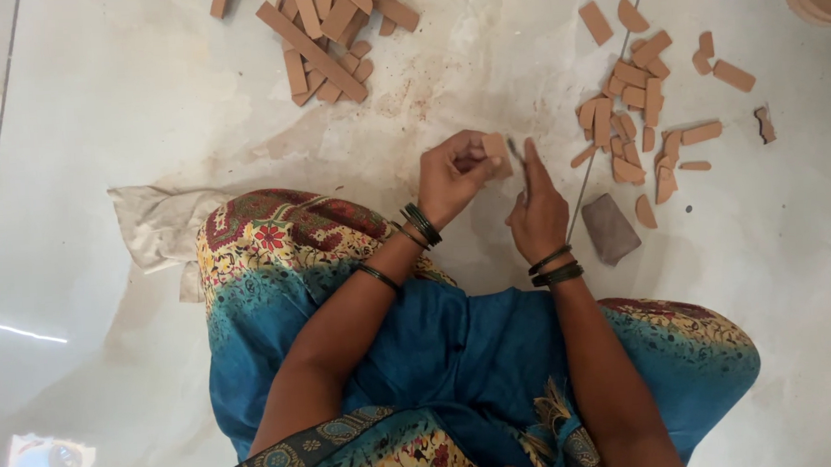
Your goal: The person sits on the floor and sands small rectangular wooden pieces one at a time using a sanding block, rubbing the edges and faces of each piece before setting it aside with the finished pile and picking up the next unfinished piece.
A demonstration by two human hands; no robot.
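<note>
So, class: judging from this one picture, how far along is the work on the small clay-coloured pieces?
Looks done: hard to say; a scattered pile of pieces lies to the right, beside a grey block. In hand: the left hand pinches one small piece while the right hand sets a thin tool against it. Possibly left: the heap of longer strips at top.

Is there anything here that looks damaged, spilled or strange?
One small terracotta-coloured flat piece at far right has a dark, ragged edge, as if chipped. Reddish dust stains the pale floor between the piles. The left hand holds another small flat piece.
</note>
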